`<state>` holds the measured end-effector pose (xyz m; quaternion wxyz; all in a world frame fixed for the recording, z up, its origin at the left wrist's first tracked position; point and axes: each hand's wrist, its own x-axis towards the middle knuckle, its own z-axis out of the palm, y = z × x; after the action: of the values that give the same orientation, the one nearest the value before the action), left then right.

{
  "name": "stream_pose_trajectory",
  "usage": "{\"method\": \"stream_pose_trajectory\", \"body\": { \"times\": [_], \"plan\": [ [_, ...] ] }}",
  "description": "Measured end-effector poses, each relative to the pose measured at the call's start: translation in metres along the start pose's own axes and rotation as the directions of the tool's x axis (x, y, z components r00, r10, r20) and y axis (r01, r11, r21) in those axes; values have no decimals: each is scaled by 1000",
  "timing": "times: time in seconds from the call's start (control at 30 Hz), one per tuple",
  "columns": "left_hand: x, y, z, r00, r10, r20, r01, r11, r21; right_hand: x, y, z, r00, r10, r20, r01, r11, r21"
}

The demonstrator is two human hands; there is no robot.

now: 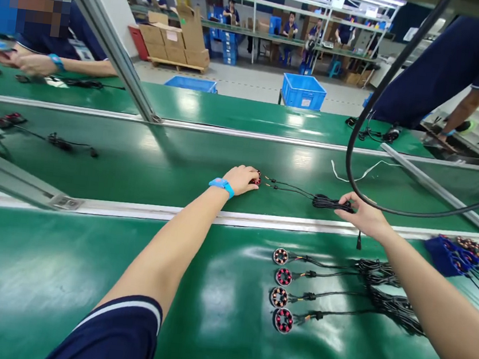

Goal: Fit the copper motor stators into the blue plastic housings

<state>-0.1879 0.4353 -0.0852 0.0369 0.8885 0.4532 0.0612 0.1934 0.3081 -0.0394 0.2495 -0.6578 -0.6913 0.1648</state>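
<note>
My left hand (242, 180), with a blue wrist strap (222, 186), reaches across the white rail onto the green belt. Its fingers close over small stator coils (257, 177) with red windings, mostly hidden by the hand. Two thin black leads (286, 184) run right from there to a folded black cable bundle (325, 202). My right hand (363, 214) pinches the right end of that bundle, and a plug (359, 240) hangs below it. Nearer to me, several ring-shaped stators (284, 277) lie in a column, their cables (390, 300) gathered at the right beneath my forearm.
Blue-wrapped stators (447, 255) lie at the right. A thick black cable (353, 129) loops in front of the view. A metal post (112, 44) and white rails (110, 207) border the belt. Co-workers (82, 40) stand across it; another stator with cable (8, 120) lies far left.
</note>
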Motion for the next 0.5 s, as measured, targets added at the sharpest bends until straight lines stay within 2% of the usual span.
{"method": "stream_pose_trajectory", "body": {
  "times": [0.13, 0.23, 0.37, 0.43, 0.5],
  "plan": [
    [-3, 9, -17, 993, 79, 83, -83, 996, 36, 0, 16, -15, 986, 163, 21, -164, 979, 123],
    [-34, 34, -33, 994, 86, 63, -91, 993, 69, -20, 14, -35, 980, 199, -4, -193, 952, 237],
    [-111, 89, -54, 997, 68, -33, -64, 993, 104, -78, 8, -66, 988, 132, -87, -110, 970, 218],
    [-156, 121, -61, 982, 97, -163, -78, 990, 121, -115, 10, -79, 990, 87, -109, -65, 980, 188],
    [-198, 152, -66, 964, 116, -240, -87, 988, 127, -155, 14, -91, 991, 41, -130, -21, 989, 148]
  ]
}}
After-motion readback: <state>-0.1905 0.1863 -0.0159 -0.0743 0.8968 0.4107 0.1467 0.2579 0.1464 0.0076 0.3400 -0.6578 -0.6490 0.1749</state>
